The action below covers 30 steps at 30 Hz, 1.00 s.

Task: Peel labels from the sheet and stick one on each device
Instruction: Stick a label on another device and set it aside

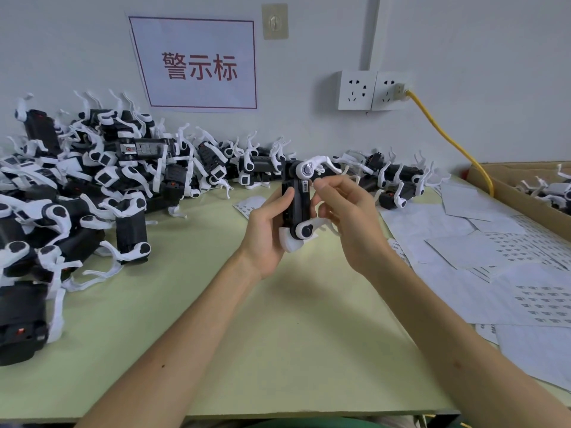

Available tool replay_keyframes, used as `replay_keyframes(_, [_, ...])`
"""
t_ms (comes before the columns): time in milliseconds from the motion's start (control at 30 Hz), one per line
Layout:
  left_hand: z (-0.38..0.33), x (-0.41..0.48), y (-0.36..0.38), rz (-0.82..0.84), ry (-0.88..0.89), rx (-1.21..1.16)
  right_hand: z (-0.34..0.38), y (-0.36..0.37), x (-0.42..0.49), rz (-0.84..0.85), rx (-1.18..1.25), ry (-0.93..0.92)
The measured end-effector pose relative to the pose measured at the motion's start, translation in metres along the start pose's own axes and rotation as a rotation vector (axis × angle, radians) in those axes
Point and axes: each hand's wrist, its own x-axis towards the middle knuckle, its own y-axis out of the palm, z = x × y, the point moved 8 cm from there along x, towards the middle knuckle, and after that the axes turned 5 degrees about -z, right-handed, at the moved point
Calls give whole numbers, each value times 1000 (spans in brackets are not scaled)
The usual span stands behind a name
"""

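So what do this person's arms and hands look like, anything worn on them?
Both are bare: the left hand and right hand have no gloves, rings or watch, and the left forearm and right forearm show no sleeves. Green cloth shows at the bottom edge.

Held device [296,208]: left flank covered by left hand [265,233]; print on its small label [304,189] too small to read. Left of device, pile of devices [77,186] cut by frame edge. Right of device, cardboard box [519,201] cut off; sheet [531,248] print illegible
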Motion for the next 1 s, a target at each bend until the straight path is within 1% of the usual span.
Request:
replay_keyframes(167, [6, -5, 8, 31, -41, 95, -4, 3, 0, 36, 11, 16])
replay_keyframes(267, [7, -6, 10, 70, -78, 81, 0, 4, 0, 102, -14, -5])
replay_keyframes(367, [4, -4, 6, 59, -78, 65, 1, 7, 1, 155, -15, -20])
replay_keyframes(467, [5, -3, 4, 40, -73, 52, 0, 10, 0, 190, 28, 19])
replay_keyframes(633, [7, -2, 6, 46, -79, -1, -1, 9, 0, 186, 101, 57])
replay_keyframes(733, [7, -2, 8, 58, -84, -10, 0, 8, -1, 169, 38, 20])
replay_keyframes(833, [7, -4, 9, 64, -80, 33, -1, 4, 0, 129, -6, -2])
replay_keyframes(1000, [8, -3, 6, 24, -77, 53, -3, 5, 2, 175, -9, 14])
